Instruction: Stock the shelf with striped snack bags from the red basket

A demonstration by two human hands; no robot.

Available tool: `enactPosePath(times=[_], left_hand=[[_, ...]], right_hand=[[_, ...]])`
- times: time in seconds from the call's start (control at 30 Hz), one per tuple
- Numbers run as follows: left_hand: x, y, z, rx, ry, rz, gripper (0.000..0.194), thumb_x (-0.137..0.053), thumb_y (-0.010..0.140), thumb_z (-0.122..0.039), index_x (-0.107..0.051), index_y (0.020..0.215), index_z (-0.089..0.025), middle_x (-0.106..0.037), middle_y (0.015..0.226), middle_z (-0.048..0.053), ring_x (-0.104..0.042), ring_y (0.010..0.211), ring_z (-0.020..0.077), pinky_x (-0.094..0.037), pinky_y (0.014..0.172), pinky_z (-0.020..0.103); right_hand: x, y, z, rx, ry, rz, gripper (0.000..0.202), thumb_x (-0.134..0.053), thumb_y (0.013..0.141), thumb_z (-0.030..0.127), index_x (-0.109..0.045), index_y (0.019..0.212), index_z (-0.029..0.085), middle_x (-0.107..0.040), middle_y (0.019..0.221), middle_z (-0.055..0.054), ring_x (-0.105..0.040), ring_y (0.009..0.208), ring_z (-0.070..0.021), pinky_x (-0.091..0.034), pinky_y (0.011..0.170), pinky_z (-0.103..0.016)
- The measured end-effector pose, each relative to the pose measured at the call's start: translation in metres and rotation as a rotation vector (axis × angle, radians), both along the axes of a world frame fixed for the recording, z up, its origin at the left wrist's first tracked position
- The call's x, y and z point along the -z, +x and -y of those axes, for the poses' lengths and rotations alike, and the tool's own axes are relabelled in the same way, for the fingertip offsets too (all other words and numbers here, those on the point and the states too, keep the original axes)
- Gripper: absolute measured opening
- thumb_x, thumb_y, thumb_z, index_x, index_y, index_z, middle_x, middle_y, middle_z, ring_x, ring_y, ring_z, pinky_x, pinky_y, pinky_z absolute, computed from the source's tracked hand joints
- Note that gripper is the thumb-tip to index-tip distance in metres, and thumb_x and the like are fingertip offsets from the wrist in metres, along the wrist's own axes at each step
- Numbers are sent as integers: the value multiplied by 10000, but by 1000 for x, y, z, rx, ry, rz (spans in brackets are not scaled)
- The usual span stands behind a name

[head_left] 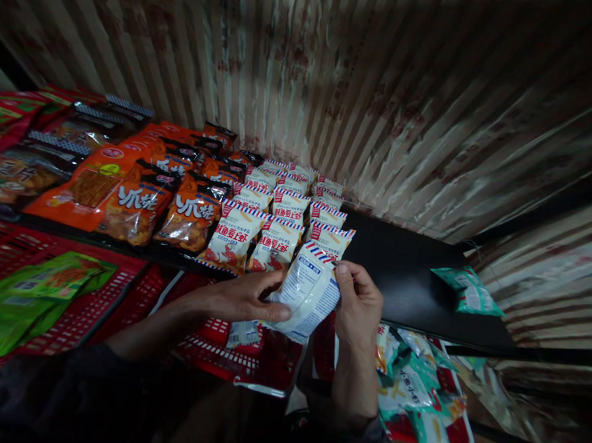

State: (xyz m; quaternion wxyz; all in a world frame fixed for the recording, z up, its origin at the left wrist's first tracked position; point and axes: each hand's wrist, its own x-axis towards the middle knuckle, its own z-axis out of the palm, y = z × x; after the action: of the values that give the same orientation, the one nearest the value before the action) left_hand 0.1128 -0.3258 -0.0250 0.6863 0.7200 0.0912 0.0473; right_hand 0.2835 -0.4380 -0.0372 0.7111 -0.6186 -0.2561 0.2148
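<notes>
Between my two hands is a white snack bag [306, 293], its back with blue print turned up and a red-and-blue striped top edge. My left hand [249, 298] grips its lower left side, thumb on top. At its upper right edge, my right hand [360, 301] pinches the bag. Just behind it, rows of matching white snack bags [278, 242] lean on the black shelf [397, 273], fronts with red lettering facing me. Below my left hand, another small bag [244, 334] lies in a red basket [219, 359].
Left of the white rows stand orange-and-black snack bags [192, 213] and a flat orange pack [92, 191]. Green packs [39, 294] lie in a red basket at left. One teal bag [468, 291] rests on the shelf's right; more teal bags [411, 386] fill a basket below. Striped sheeting [304, 70] hangs behind.
</notes>
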Motion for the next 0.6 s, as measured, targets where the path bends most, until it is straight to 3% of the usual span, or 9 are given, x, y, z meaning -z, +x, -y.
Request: enactPosePath(times=[0.23, 0.43, 0.6], left_hand=[[4, 3, 5, -34, -120, 43, 611, -627, 801, -551, -542, 1260, -156, -604, 1262, 118, -584, 1092, 254, -476, 865, 322], [7, 3, 4, -154, -158, 17, 550, -664, 791, -481, -576, 1225, -155, -659, 1178, 99, -599, 1061, 253, -479, 879, 357], [5, 5, 8, -269, -319, 74, 469, -685, 784, -416, -625, 1193, -194, -702, 1118, 95, -635, 1034, 264, -479, 881, 396]], right_hand=[[-6, -7, 4, -6, -31, 85, 304, -703, 763, 465, -697, 827, 169, -673, 707, 4, -565, 607, -122, -439, 569, -240], [-8, -10, 2, -115, 120, 51, 477, -661, 814, 439, -555, 1236, 243, -710, 1016, -51, -662, 912, -186, -508, 809, -333], [-9, -12, 1, -193, 47, 74, 596, -702, 770, 458, -516, 1297, 249, -671, 1157, -73, -642, 1013, -201, -507, 868, -342]])
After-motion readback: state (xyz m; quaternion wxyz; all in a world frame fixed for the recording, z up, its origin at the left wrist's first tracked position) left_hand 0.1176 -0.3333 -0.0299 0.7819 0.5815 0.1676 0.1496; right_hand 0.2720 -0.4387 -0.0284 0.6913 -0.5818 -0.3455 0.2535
